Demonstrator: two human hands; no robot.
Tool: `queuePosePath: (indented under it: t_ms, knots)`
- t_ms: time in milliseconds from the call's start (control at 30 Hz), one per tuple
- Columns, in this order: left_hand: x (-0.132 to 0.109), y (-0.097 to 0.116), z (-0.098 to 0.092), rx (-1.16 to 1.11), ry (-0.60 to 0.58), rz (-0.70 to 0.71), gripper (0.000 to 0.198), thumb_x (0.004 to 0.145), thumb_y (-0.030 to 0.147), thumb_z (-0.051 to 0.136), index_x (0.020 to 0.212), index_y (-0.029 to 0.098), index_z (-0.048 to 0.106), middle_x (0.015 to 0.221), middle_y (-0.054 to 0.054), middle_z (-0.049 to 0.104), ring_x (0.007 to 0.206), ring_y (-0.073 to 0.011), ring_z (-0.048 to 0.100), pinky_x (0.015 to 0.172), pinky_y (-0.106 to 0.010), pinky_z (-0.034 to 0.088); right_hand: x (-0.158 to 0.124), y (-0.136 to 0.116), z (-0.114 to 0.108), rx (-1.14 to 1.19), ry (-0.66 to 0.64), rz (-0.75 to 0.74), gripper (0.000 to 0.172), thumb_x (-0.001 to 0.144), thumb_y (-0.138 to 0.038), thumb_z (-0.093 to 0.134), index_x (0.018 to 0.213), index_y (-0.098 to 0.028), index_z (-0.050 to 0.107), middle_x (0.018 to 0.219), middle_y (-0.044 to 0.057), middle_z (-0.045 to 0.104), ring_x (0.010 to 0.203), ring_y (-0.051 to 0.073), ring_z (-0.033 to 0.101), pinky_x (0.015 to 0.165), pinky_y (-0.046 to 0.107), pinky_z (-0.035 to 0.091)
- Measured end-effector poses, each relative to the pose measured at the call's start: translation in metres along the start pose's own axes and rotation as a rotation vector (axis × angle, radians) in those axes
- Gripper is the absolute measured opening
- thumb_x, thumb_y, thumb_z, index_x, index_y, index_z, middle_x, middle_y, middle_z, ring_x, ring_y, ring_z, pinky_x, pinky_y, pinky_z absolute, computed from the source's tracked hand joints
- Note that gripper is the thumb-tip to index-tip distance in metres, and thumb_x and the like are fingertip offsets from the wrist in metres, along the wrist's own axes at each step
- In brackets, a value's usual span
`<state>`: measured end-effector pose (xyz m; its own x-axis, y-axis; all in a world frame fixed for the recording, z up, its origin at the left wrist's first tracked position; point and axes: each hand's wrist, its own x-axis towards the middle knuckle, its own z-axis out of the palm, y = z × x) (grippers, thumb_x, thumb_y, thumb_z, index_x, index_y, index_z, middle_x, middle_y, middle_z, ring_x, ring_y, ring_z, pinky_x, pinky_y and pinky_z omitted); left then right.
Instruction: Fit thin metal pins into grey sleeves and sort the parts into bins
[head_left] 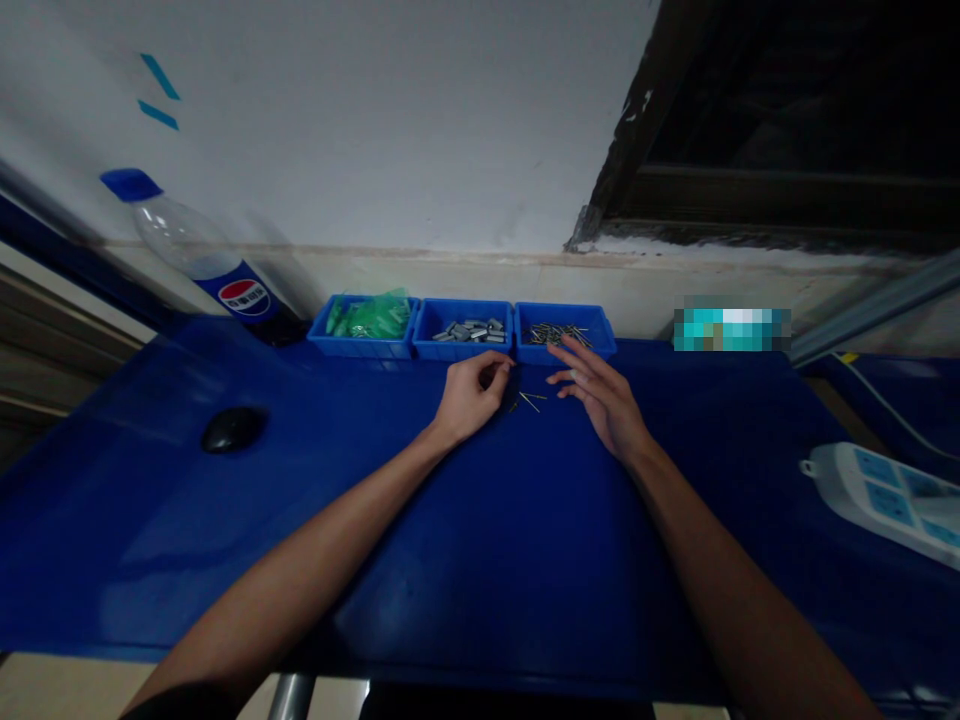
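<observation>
My left hand (471,394) is closed in a pinch just in front of the middle bin; whatever its fingertips hold, if anything, is too small to make out. A few thin brass-coloured screws (531,401) lie on the table between my hands. Fingers spread, my right hand (600,395) hovers by the right bin (600,335), in which a pile of screws (555,334) lies. Grey metal pieces (472,330) fill part of the middle bin (450,350). Green plastic bags (375,316) are heaped in the left bin (360,347).
A cola bottle (240,290) stands at the back left against the wall, with a black computer mouse (232,429) nearer me on the blue table (480,570). To the right is a white power strip (885,500). A blurred-out packet (731,330) sits at the back right.
</observation>
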<state>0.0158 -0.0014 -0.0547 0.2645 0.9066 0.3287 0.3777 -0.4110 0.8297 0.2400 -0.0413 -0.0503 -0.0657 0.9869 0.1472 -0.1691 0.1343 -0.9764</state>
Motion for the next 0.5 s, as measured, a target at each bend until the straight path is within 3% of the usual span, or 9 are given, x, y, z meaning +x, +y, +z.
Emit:
queuePosePath:
  t_ms: [200, 333, 500]
  knots:
    - [-0.006, 0.004, 0.003, 0.205, -0.186, 0.230, 0.038, 0.079, 0.014, 0.071, 0.117, 0.015, 0.075, 0.097, -0.007, 0.072, 0.089, -0.0218, 0.068, 0.087, -0.037, 0.057, 0.001, 0.003, -0.001, 0.073, 0.053, 0.000, 0.032, 0.093, -0.038, 0.072, 0.124, -0.033, 0.078, 0.130, 0.006, 0.078, 0.093, 0.021, 0.072, 0.081, 0.038, 0.054]
    - [-0.007, 0.000, 0.005, 0.266, -0.227, 0.293, 0.035, 0.088, 0.012, 0.064, 0.122, 0.014, 0.073, 0.099, -0.009, 0.070, 0.091, -0.0229, 0.066, 0.089, -0.039, 0.058, 0.000, 0.002, 0.000, 0.060, 0.053, 0.004, 0.029, 0.093, -0.038, 0.072, 0.121, -0.032, 0.079, 0.125, 0.006, 0.079, 0.091, 0.021, 0.072, 0.082, 0.038, 0.054]
    - [-0.007, -0.007, 0.007, 0.264, -0.196, 0.300, 0.030, 0.098, 0.009, 0.056, 0.123, 0.014, 0.072, 0.103, -0.011, 0.071, 0.090, -0.0208, 0.067, 0.088, -0.036, 0.058, 0.000, 0.001, 0.001, 0.050, 0.067, 0.002, 0.029, 0.092, -0.039, 0.072, 0.119, -0.030, 0.080, 0.122, 0.007, 0.080, 0.090, 0.022, 0.072, 0.083, 0.040, 0.054]
